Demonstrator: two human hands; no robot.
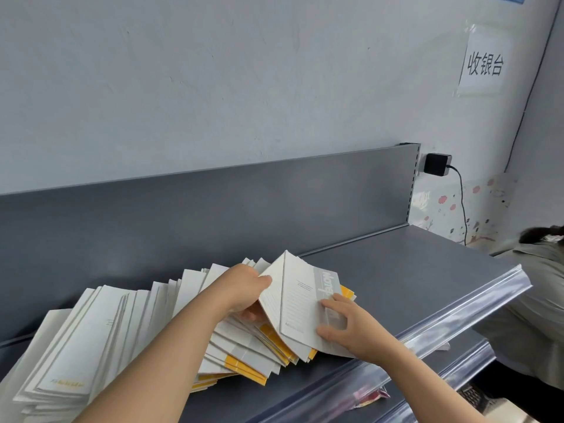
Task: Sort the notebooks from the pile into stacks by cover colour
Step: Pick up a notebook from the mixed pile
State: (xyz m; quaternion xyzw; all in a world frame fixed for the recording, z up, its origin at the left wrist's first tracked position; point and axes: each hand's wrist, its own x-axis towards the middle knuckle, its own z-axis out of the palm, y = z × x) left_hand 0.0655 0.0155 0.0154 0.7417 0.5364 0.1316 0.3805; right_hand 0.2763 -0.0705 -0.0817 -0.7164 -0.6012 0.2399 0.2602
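A long slumped pile of thin notebooks (100,328) lies across a dark grey shelf (412,270). Their covers are white, some with a yellow spine band, some with a grey one. At the right end of the pile a white notebook with a grey band (302,303) is tilted up on its edge. My left hand (244,288) grips its upper left edge, fingers tucked behind the cover. My right hand (345,325) presses on its lower right part, over the grey band. Yellow-banded notebooks (244,369) fan out beneath it.
The shelf's upright back panel (213,206) stands close behind the pile. A clear plastic price strip (457,315) runs along the shelf's front edge. Bare shelf lies right of the pile. Another person (531,300) bends at the far right. A black plug and cable (438,164) hang on the wall.
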